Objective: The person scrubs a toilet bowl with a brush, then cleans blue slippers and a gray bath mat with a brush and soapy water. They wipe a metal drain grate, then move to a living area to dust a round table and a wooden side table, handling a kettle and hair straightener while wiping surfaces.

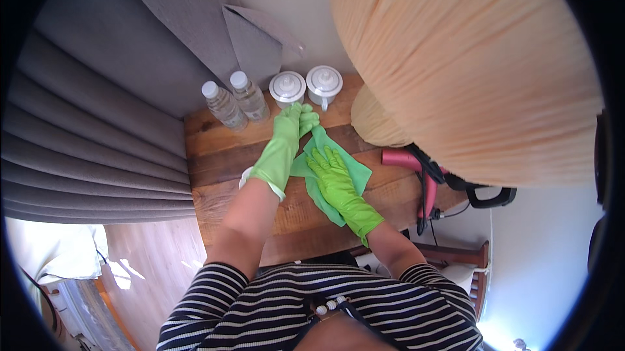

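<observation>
Green rubber gloves cover both my hands. My right hand (332, 175) lies flat with its fingers spread on a green cloth (359, 170), which is laid on the wooden tabletop (224, 151). At the front of a lidded white cup (287, 88) is my left hand (298, 119), its fingers bent; whether it grips the cup is hidden. One corner of the cloth reaches up to just below that hand. A second lidded white cup (324, 82) stands beside the first. Partly behind my left forearm a white round object (245, 176) shows on the table.
Two clear bottles (227, 109) (251, 99) with white caps stand at the back left. A pink hair dryer (403, 158) with a black cord lies at the right, below a large pleated lampshade (468, 77). Grey curtains (93, 141) hang at the left. A wooden chair (481, 273) is at lower right.
</observation>
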The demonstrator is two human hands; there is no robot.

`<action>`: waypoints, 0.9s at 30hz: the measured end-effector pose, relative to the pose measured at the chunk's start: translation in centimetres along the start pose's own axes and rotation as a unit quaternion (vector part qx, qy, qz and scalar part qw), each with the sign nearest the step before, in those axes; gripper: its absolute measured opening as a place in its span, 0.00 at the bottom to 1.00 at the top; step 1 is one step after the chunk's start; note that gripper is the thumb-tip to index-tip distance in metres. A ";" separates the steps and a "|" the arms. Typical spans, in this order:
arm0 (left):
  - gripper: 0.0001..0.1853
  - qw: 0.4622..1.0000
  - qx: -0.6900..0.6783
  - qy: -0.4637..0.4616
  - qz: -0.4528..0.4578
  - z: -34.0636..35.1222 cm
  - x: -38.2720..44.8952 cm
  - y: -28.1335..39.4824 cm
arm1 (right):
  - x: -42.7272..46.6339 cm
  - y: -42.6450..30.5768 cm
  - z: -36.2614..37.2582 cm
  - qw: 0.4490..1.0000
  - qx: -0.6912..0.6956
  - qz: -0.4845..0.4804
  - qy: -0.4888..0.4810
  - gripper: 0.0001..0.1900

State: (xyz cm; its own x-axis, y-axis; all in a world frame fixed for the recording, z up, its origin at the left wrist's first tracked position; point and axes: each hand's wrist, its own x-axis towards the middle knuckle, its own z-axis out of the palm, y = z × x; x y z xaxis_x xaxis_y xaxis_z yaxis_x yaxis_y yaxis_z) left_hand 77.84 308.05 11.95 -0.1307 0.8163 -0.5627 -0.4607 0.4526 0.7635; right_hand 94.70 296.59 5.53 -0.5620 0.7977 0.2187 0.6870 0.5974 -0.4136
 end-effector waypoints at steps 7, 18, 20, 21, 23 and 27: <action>0.17 0.994 0.033 -0.038 0.093 -0.8 -8.3 0.8 | 12.1 1.1 2.9 0.994 -0.054 -0.060 0.072 0.17; 0.18 0.994 0.005 -0.013 0.106 -0.8 -3.9 0.2 | 7.8 1.4 1.9 0.989 -0.114 -0.030 0.094 0.20; 0.18 0.994 -0.008 -0.012 0.110 -1.1 -1.5 -1.2 | 1.7 2.2 0.2 0.995 -0.058 0.033 0.076 0.24; 0.18 0.993 -0.022 -0.016 0.119 -1.1 -0.5 -1.7 | -1.0 2.7 -0.8 0.995 -0.010 0.080 0.052 0.27; 0.19 0.993 -0.010 -0.025 0.113 -1.5 1.0 -2.5 | -5.2 3.6 -2.8 0.990 0.015 0.138 0.031 0.30; 0.19 0.997 0.014 -0.028 0.076 -1.2 1.3 -1.9 | -9.3 1.9 -4.9 0.983 -0.054 0.172 0.024 0.30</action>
State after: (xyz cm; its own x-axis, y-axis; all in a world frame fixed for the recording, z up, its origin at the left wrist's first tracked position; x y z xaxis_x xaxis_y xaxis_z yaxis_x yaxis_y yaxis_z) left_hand 77.50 307.86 9.40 -0.1481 0.8947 -0.4214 -0.4138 0.3309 0.8481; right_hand 103.48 290.69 7.03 -0.2675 0.9553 0.1256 0.8785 0.2954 -0.3755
